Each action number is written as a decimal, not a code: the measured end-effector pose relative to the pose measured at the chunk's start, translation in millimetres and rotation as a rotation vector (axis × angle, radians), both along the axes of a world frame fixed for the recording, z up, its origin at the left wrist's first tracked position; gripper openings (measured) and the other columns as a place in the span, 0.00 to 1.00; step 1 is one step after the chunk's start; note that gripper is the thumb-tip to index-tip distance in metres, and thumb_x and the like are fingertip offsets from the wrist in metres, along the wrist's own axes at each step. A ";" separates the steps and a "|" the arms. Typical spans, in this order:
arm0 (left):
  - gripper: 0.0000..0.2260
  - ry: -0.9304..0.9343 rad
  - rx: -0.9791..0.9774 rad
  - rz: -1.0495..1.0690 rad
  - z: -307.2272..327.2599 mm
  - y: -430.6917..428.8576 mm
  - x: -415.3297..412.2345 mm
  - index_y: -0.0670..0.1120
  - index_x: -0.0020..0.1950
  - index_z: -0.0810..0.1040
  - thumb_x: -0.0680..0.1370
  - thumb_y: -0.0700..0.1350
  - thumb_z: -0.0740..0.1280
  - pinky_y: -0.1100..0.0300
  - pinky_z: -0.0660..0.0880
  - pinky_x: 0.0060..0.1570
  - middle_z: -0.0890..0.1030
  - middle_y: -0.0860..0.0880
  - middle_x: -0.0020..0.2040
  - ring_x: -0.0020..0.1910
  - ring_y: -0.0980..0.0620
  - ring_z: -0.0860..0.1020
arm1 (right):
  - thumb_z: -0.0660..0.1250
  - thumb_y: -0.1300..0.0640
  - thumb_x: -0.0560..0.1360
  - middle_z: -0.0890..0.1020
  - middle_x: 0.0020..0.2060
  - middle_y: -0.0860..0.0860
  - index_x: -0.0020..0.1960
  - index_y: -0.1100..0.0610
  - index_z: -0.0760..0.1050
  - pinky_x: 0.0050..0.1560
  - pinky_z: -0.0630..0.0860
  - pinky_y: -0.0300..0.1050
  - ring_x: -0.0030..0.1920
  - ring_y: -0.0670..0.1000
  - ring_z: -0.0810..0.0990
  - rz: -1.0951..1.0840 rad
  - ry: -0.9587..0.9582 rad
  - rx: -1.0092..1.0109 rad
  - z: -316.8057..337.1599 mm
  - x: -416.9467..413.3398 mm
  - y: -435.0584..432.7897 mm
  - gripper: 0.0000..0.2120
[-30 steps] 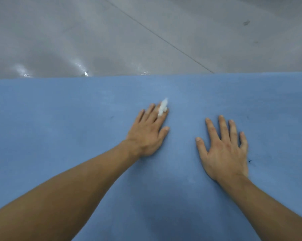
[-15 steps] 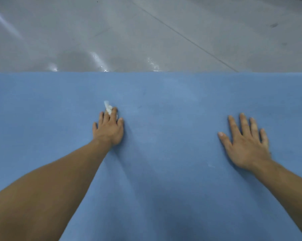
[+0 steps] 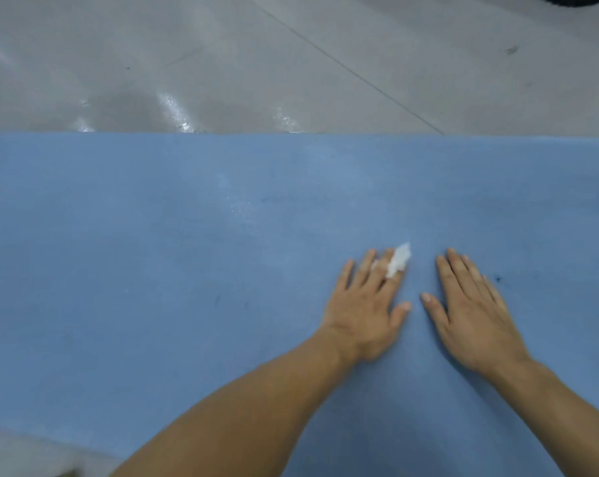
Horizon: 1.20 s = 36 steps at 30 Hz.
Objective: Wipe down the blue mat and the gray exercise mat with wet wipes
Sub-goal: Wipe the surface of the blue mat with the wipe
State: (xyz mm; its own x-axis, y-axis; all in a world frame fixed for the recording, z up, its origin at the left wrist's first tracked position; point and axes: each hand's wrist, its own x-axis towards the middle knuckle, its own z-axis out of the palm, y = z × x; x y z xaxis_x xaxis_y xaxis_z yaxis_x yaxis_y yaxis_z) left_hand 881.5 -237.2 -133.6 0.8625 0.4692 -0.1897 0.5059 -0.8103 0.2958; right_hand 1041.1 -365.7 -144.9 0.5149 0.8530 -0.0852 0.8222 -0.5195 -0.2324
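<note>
At four o'clock on blue mat (image 3: pixel 153 235), left hand (image 3: pixel 363 311) presses wet wipe (image 3: pixel 398 260) under flat fingers (image 3: pixel 367 266) for scrubbing; right hand (image 3: pixel 473 315) splayed empty, likely bracing.

the blue mat (image 3: pixel 153 270) looks like matt foam with a fine grainy texture, paler and faintly glistening in a damp streak at far centre. the wet wipe (image 3: pixel 398 260) is white, crumpled, soft fibrous cloth. the gray floor (image 3: pixel 222 63) beyond is smooth and glossy, with bright reflections.
</note>
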 end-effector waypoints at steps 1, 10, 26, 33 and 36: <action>0.33 -0.008 -0.001 -0.041 -1.0 -16.3 5.8 0.50 0.85 0.54 0.81 0.61 0.44 0.43 0.42 0.81 0.50 0.49 0.85 0.84 0.47 0.46 | 0.45 0.36 0.82 0.56 0.83 0.52 0.84 0.57 0.57 0.81 0.52 0.53 0.83 0.52 0.53 0.005 -0.001 0.010 0.1 0.5 -6.1 0.37; 0.36 0.075 0.069 0.289 1.4 64.0 -82.9 0.53 0.85 0.48 0.78 0.65 0.37 0.48 0.41 0.81 0.50 0.51 0.85 0.84 0.51 0.45 | 0.45 0.38 0.81 0.58 0.83 0.53 0.83 0.56 0.59 0.80 0.53 0.53 0.83 0.54 0.55 -0.032 -0.002 0.043 2.2 -9.4 -16.6 0.36; 0.34 -0.056 0.058 -0.198 -3.2 -49.3 -92.0 0.48 0.85 0.50 0.84 0.63 0.52 0.49 0.45 0.81 0.48 0.48 0.85 0.84 0.48 0.46 | 0.48 0.40 0.79 0.63 0.81 0.57 0.80 0.60 0.64 0.79 0.57 0.60 0.81 0.59 0.60 -0.064 0.007 0.081 0.6 -14.3 -11.9 0.36; 0.31 0.002 0.163 -0.249 -6.6 -31.5 -113.5 0.49 0.85 0.53 0.85 0.62 0.49 0.48 0.47 0.80 0.53 0.49 0.85 0.84 0.50 0.47 | 0.59 0.47 0.83 0.61 0.82 0.56 0.81 0.59 0.63 0.79 0.59 0.60 0.82 0.57 0.58 -0.059 0.025 0.032 6.9 -11.4 -18.6 0.29; 0.30 0.070 0.212 -0.049 -3.3 30.4 -143.4 0.52 0.85 0.55 0.85 0.64 0.43 0.51 0.42 0.80 0.57 0.48 0.84 0.83 0.53 0.46 | 0.58 0.47 0.84 0.61 0.82 0.55 0.81 0.58 0.62 0.79 0.60 0.59 0.82 0.56 0.57 -0.076 0.025 0.044 7.8 -15.4 -22.7 0.29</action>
